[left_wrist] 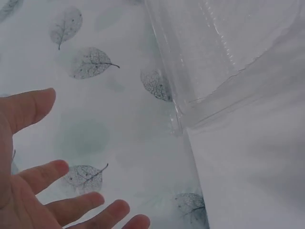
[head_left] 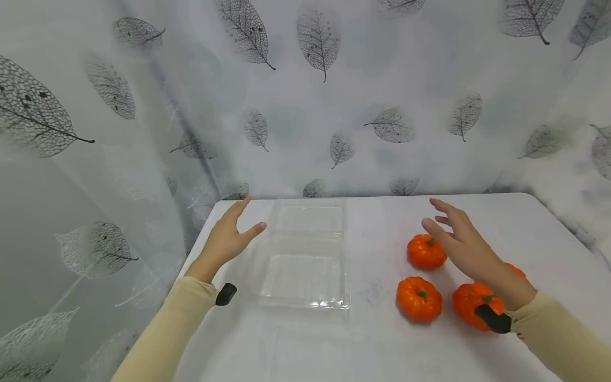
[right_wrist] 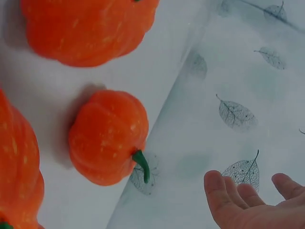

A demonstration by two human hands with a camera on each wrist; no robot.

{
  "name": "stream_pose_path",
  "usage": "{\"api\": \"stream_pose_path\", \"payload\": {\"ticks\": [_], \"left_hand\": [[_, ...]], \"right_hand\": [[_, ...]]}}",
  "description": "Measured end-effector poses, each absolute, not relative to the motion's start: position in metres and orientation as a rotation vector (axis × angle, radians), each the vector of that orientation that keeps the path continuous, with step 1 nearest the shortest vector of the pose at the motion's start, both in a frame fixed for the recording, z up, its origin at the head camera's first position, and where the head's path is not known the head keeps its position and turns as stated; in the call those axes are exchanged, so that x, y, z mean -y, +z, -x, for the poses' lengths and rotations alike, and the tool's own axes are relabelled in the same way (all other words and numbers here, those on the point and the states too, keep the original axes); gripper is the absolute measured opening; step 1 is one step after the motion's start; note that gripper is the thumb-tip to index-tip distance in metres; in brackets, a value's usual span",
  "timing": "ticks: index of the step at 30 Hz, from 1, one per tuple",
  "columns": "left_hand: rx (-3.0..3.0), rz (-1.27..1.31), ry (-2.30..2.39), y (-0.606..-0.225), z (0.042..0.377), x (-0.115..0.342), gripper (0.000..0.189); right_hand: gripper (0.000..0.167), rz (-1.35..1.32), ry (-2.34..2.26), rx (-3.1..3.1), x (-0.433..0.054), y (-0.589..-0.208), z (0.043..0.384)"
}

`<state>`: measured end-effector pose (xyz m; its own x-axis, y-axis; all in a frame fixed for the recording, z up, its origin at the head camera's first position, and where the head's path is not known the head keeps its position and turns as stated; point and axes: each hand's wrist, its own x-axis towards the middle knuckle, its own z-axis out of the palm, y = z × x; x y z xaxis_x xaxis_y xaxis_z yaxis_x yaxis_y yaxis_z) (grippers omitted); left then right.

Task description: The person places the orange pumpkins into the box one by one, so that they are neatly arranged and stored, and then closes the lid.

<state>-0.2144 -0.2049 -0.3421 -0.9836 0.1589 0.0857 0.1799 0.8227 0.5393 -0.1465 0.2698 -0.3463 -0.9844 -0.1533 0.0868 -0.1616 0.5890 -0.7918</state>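
Note:
My left hand (head_left: 226, 240) hovers at the left of the white table, thumb and fingers spread, holding nothing. Just right of it lies a clear plastic tray (head_left: 305, 246) with two compartments. Over the right side, my right hand (head_left: 460, 239) is raised with fingers apart and nothing in its grasp. Small orange pumpkins with green stems stand near it: one pumpkin (head_left: 427, 252) by the thumb, a second pumpkin (head_left: 419, 300) closer to me, a third pumpkin (head_left: 472, 302) beside the wrist. Another pumpkin (head_left: 516, 270) is mostly hidden behind the forearm. In the right wrist view a pumpkin (right_wrist: 109, 137) shows its curved stem.
The white table (head_left: 372, 350) ends at a back edge against a pale curtain (head_left: 296, 106) printed with grey leaves. More curtain (head_left: 110, 191) hangs along the left side. Dark straps (head_left: 226, 294) sit at both wrists over cream sleeves.

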Motion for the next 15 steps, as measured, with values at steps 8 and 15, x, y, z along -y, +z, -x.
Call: {"api": "stream_pose_path", "payload": {"ticks": [8, 15], "left_hand": [[3.033, 0.223, -0.943, -0.355, 0.196, 0.22, 0.082], [3.138, 0.195, -1.003, -0.374, 0.178, 0.233, 0.099]], "right_hand": [[0.073, -0.154, 1.664, 2.753, -0.264, -0.354, 0.132], [0.083, -0.127, 1.586, 2.841, -0.257, -0.367, 0.122]]}}
